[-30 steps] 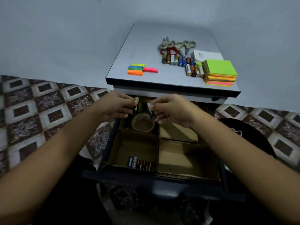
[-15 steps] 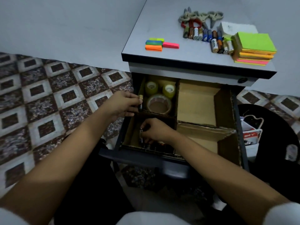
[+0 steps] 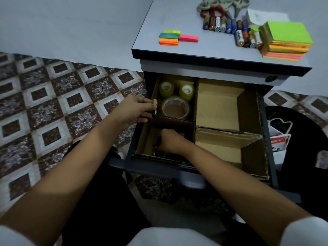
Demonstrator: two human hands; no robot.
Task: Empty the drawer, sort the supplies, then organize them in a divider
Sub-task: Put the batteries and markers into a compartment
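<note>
The drawer (image 3: 159, 168) stands pulled out under the desk (image 3: 177, 18), and a cardboard divider (image 3: 218, 103) fills it. The left hand (image 3: 136, 110) is at the divider's left wall, beside the rear-left compartment, with its fingers curled round a dark battery (image 3: 154, 111) whose pale end points up. The right hand (image 3: 170, 142) reaches down into the divider's front-left compartment with its fingers bent toward the bottom. That corner is in shadow, so whether it grips anything cannot be told. In the rear-left compartment lie three tape rolls (image 3: 175, 107): a wide clear one at the front and two smaller yellowish ones behind it. The divider's rear-right compartment shows only bare cardboard, and its front-right section is cut off by a slanting wall. Beyond the divider, on the desk top, loose batteries (image 3: 225, 25) lie in a row with scissors (image 3: 221, 6) behind them. A stack of sticky notes (image 3: 287, 39) sits to their right. A small group of coloured page flags (image 3: 169, 37) lies well apart to their left.
</note>
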